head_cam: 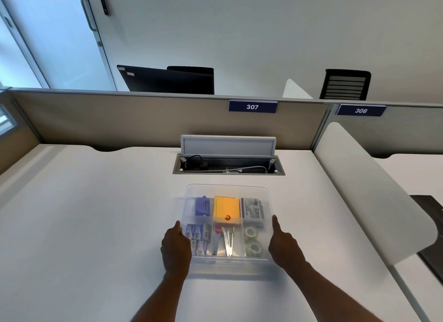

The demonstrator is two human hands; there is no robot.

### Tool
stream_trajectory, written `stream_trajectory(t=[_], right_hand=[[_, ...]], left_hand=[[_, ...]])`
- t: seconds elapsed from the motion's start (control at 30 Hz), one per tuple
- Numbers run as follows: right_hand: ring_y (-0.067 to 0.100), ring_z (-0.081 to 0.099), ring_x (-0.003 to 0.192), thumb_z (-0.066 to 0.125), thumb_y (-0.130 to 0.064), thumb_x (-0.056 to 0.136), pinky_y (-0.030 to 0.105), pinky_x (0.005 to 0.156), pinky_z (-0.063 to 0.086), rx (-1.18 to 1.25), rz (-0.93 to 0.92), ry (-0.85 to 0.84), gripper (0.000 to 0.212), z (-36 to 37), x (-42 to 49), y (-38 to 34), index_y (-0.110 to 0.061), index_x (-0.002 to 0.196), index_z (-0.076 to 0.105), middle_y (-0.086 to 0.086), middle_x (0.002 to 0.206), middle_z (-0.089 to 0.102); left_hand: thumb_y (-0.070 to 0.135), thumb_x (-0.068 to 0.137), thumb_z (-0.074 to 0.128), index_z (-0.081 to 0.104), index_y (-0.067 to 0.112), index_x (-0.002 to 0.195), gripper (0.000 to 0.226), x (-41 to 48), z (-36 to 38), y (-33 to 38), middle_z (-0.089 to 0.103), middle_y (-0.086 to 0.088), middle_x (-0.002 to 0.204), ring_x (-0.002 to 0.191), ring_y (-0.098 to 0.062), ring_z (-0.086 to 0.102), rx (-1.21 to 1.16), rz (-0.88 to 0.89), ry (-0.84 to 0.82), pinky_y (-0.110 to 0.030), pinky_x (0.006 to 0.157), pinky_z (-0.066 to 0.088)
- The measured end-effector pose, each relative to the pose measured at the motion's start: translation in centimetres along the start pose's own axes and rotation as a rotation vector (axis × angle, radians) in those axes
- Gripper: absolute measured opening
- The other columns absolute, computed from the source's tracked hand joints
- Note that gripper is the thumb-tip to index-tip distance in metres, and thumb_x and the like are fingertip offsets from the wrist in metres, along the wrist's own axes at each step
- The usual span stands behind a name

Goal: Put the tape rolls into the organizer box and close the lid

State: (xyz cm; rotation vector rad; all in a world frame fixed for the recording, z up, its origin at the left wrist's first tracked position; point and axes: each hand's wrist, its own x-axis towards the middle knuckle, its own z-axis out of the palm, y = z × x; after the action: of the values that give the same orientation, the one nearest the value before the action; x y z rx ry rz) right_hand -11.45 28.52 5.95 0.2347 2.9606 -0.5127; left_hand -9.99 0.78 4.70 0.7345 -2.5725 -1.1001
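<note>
The clear organizer box (230,267) stands on the white desk in front of me. Two clear tape rolls (252,240) lie one behind the other in its near right compartment, seen through the translucent lid (227,190). The lid lies over the box; whether it is fully seated I cannot tell. My left hand (176,247) grips the lid's left edge, thumb stretched along the side. My right hand (281,245) grips its right edge the same way. Other compartments hold an orange note pad (226,209), a purple item, small packets and metal clips.
Behind the box an open cable hatch (229,164) with a raised flap is set into the desk (96,214). A beige partition with signs 307 and 306 closes the far edge. A white divider panel (374,194) borders the right side.
</note>
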Motion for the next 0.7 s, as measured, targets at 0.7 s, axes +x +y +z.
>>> stream_trajectory(t=[0.7], right_hand=[[0.031, 0.065, 0.064, 0.067, -0.008, 0.074, 0.036, 0.05, 0.053, -0.243, -0.162, 0.219, 0.048, 0.1, 1.2, 0.1, 0.002, 0.12, 0.062, 0.015, 0.081, 0.068]], left_hand=[[0.014, 0.097, 0.045, 0.05, 0.0, 0.131, 0.037, 0.3, -0.3, 0.3, 0.057, -0.019, 0.133, 0.123, -0.034, 0.054, 0.056, 0.053, -0.055, -0.043, 0.106, 0.039]])
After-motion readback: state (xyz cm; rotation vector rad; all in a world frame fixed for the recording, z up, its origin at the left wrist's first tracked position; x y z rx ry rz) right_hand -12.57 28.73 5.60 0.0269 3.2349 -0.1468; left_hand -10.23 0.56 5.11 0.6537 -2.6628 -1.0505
